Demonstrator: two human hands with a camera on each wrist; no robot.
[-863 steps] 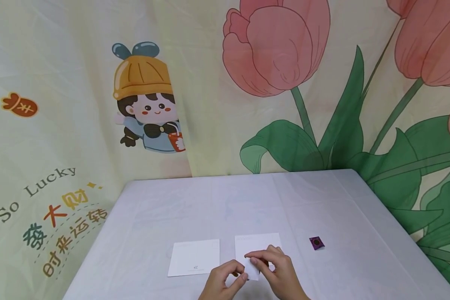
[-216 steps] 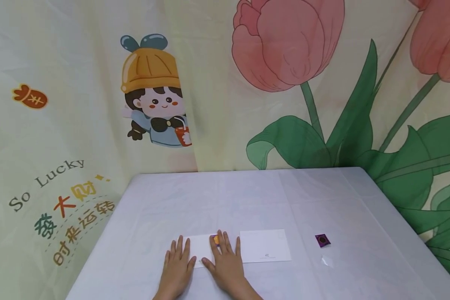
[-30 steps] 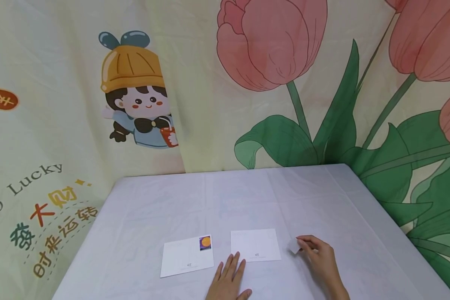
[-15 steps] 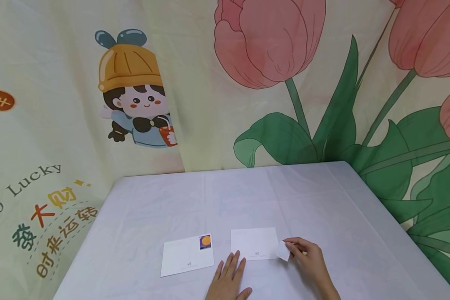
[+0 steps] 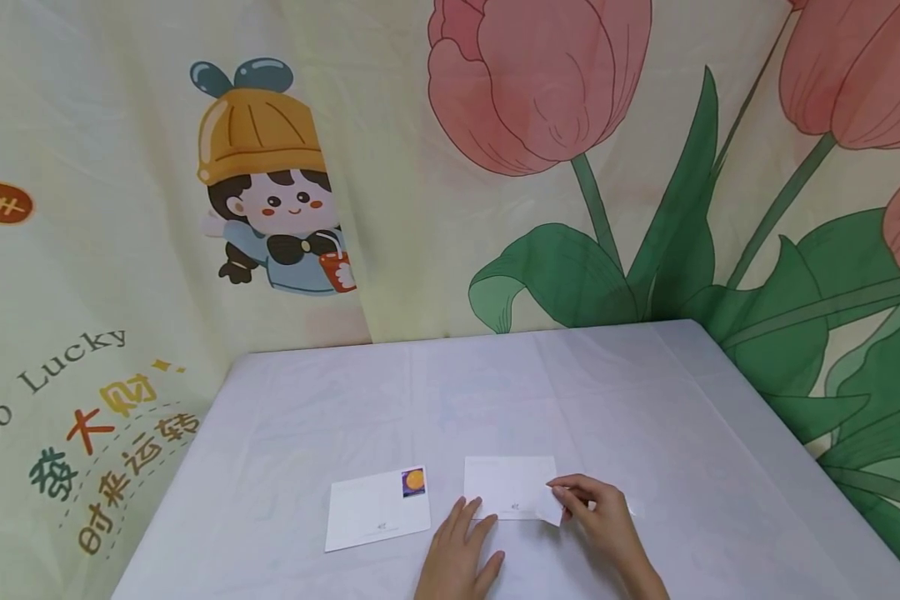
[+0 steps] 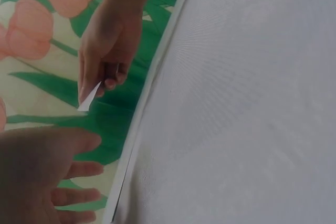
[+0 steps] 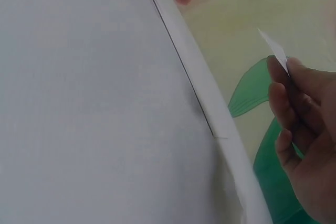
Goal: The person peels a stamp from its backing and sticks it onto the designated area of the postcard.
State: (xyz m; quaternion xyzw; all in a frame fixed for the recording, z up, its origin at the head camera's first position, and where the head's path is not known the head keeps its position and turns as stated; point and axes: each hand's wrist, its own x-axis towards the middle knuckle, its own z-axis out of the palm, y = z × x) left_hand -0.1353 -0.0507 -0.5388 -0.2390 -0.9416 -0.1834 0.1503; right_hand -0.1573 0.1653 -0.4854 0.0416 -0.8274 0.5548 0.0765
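Note:
In the head view, my right hand (image 5: 600,508) pinches a small square stamp (image 5: 548,507), its white back showing and its printed face hidden. The stamp overlaps the lower right corner of a white postcard (image 5: 506,483). My left hand (image 5: 457,554) lies at that card's lower left corner, fingers loosely extended. A second white postcard (image 5: 371,512) lies to the left, with a purple and orange stamp (image 5: 413,482) at its upper right corner. The right wrist view shows the pinched stamp (image 7: 275,48) edge-on between thumb and index finger.
A small clear scrap (image 5: 634,507) lies just right of my right hand. The white-covered table (image 5: 435,400) ends at a printed curtain (image 5: 420,167) with tulips and a cartoon figure.
Over the last second my right hand has carried the stamp leftward to the right postcard's corner. The purple square seen earlier at the table's right is gone from there; the left card has gained a stamp.

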